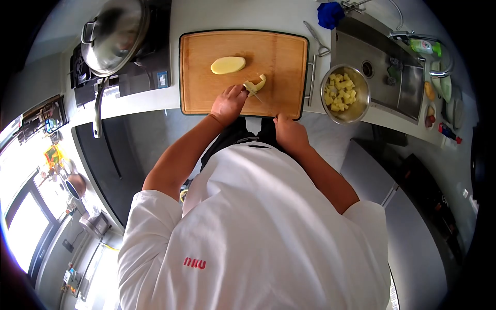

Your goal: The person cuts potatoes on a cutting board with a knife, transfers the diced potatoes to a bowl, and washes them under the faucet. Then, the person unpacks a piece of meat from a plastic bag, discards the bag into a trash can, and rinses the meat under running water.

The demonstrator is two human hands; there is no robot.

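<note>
On the wooden cutting board point(206, 98) lies a peeled, pale yellow potato half point(228, 65). Below and right of it are cut potato pieces point(254, 87), one of them curved. My left hand point(229, 104) is closed, its fingertips pressed on these pieces. My right hand point(291, 133) is wrapped round a knife handle at the board's front edge. The thin knife blade point(263, 101) points up and left to the potato pieces. My fingers hide most of the handle.
A metal bowl point(323, 103) of potato cubes stands right of the board, beside the sink point(385, 67). A peeler point(318, 41) lies between board and sink. At the left, a lidded pan point(111, 39) sits on the stove, its handle jutting past the counter edge.
</note>
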